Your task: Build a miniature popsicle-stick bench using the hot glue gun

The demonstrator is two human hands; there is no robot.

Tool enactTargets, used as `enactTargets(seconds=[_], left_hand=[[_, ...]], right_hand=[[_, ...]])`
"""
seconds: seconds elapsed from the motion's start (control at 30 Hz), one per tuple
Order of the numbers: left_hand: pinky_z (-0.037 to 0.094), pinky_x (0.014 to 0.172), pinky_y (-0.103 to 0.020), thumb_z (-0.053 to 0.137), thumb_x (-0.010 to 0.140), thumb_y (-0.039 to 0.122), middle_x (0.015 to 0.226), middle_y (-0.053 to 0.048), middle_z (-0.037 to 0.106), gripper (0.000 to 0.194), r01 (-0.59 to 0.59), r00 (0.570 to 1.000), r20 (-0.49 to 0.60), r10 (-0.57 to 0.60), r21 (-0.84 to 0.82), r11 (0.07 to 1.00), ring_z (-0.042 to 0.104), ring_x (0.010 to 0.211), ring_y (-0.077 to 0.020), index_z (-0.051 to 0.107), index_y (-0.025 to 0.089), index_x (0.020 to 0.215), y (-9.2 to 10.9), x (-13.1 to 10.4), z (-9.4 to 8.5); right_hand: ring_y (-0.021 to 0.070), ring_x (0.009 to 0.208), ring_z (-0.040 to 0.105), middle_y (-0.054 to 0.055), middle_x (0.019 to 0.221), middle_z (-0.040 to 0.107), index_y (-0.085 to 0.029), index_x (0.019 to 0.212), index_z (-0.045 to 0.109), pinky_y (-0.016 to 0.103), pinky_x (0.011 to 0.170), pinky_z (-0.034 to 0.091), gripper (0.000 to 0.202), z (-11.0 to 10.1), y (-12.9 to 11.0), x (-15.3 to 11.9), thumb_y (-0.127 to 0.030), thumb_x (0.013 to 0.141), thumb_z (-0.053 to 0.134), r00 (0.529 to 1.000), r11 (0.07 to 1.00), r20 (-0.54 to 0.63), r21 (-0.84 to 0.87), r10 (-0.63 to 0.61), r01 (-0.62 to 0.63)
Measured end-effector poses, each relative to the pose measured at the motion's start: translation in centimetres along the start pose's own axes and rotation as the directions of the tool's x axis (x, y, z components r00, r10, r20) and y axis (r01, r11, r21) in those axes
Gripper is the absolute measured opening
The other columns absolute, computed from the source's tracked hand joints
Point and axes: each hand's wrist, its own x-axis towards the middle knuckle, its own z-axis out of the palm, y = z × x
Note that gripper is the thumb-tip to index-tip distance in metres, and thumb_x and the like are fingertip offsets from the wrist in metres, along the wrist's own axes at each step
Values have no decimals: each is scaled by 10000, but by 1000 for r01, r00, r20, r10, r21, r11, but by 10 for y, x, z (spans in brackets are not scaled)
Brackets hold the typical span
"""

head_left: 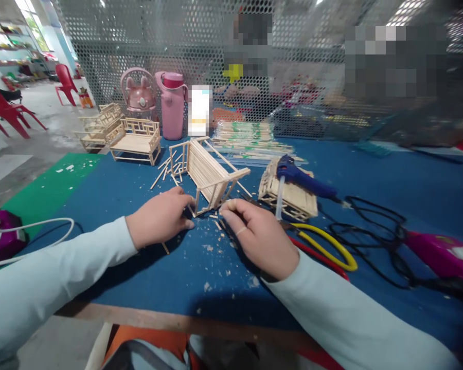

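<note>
A miniature bench made of thin wooden sticks [208, 172] lies tipped on the blue table in front of me. My left hand [162, 216] has its fingers curled at the bench's near left corner, gripping a thin stick leg there. Close to the bench's near right corner, my right hand [260, 234] has thumb and forefinger pinched together. Whatever sits between those fingertips is too small to make out. Loose wooden sticks [165, 167] lie behind the left hand, and short offcuts [218, 224] are scattered between the hands.
Yellow-and-red-handled pliers [327, 246] and a blue glue gun [308, 180] lie right, the gun across another stick piece [268, 192]. Black cords [393, 246] tangle beyond. Finished miniature benches [137, 139], a pink bottle [172, 108] and bundled sticks [243, 136] stand behind, before a perforated screen [158, 31].
</note>
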Motion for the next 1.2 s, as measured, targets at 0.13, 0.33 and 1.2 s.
enactTargets(seconds=[0.13, 0.33, 1.2], left_hand=[[491, 853, -328, 609, 841, 239, 951, -77, 610, 138, -37, 991, -132, 21, -120, 992, 610, 897, -195, 711, 171, 905, -6, 5, 16], [486, 925, -350, 533, 853, 145, 1164, -126, 565, 169, -146, 974, -190, 122, -118, 982, 592, 1034, -212, 681, 137, 935, -10, 3, 22], [437, 635, -186, 479, 924, 252, 726, 0, 664, 191, -338, 881, -402, 249, -168, 926, 601, 667, -106, 599, 172, 798, 10, -19, 4]], right_hand=[[160, 736, 597, 13, 769, 654, -198, 801, 586, 280, 716, 430, 175, -1, 2, 2, -272, 889, 454, 999, 999, -14, 24, 35, -35], [166, 750, 589, 23, 786, 651, -195, 806, 585, 286, 734, 434, 162, -3, 2, 3, -263, 878, 457, 996, 999, -83, 43, 20, -17], [143, 733, 599, 13, 794, 630, -211, 838, 582, 276, 699, 480, 126, -17, -27, -5, -257, 895, 479, 948, 985, -314, 138, -58, 106]])
